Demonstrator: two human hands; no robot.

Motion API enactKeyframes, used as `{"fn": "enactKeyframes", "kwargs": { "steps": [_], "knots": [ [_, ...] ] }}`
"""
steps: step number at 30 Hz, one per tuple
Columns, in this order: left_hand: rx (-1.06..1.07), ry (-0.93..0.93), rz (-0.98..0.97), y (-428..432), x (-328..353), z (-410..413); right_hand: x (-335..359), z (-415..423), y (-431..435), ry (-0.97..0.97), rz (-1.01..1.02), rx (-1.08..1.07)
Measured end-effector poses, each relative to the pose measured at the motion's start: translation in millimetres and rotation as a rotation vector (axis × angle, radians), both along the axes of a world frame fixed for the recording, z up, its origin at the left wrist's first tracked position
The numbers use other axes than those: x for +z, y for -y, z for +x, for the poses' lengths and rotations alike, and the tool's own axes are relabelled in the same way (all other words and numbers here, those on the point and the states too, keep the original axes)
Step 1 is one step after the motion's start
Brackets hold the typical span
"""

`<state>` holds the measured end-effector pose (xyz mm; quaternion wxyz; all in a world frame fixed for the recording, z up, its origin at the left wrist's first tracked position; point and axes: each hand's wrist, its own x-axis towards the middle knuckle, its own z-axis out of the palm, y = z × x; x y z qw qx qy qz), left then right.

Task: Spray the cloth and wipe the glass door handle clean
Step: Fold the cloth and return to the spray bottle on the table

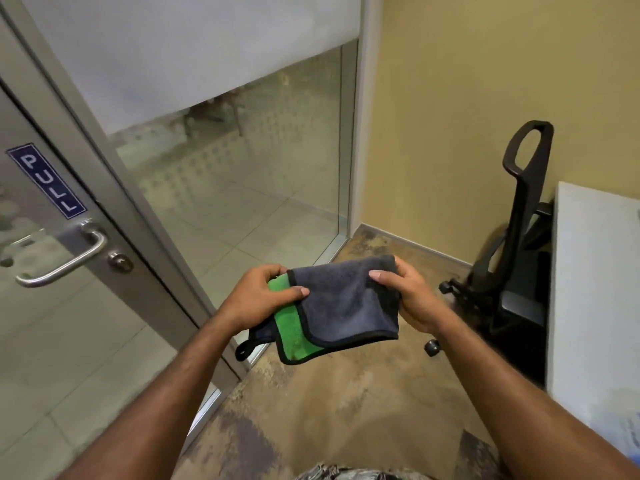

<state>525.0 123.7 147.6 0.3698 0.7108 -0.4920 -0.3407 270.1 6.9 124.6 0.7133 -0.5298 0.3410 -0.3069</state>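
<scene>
A grey and green microfibre cloth (343, 306), folded over with black edging, hangs between both hands at waist height. My left hand (261, 297) pinches its left edge, thumb on top. My right hand (408, 292) grips its upper right corner. The metal lever door handle (65, 261) sits on the glass door (52, 341) to the far left, well apart from the cloth, with a round lock (120, 261) beside it. No spray bottle is in view.
A blue PULL sign (46, 180) is stuck above the handle. A fixed glass panel (242, 188) stands beside the door. A black office chair (512, 258) stands against the yellow wall on the right, next to a white table (595, 289).
</scene>
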Motion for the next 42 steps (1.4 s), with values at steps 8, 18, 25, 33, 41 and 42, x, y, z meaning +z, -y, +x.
{"fn": "enactKeyframes", "kwargs": {
  "steps": [8,18,25,33,41,42],
  "knots": [
    [0.007,0.018,0.105,16,-26,-43,-18,-39,-11,-0.23,-0.063,-0.124],
    [-0.103,-0.233,0.147,34,-30,-104,-16,-101,-36,-0.243,-0.025,-0.348],
    [-0.083,-0.17,0.16,38,-44,-165,-20,-128,-75,-0.573,-0.206,-0.701],
    [-0.092,-0.197,0.054,1,-45,-266,-31,-137,-140,-0.601,-0.341,-0.842],
    [-0.302,-0.707,0.2,-26,-42,-320,-46,-187,-163,-0.558,-0.291,-0.566],
    [-0.333,-0.76,0.226,-27,-41,-325,-46,-196,-164,-0.569,-0.289,-0.557]
  ]
}}
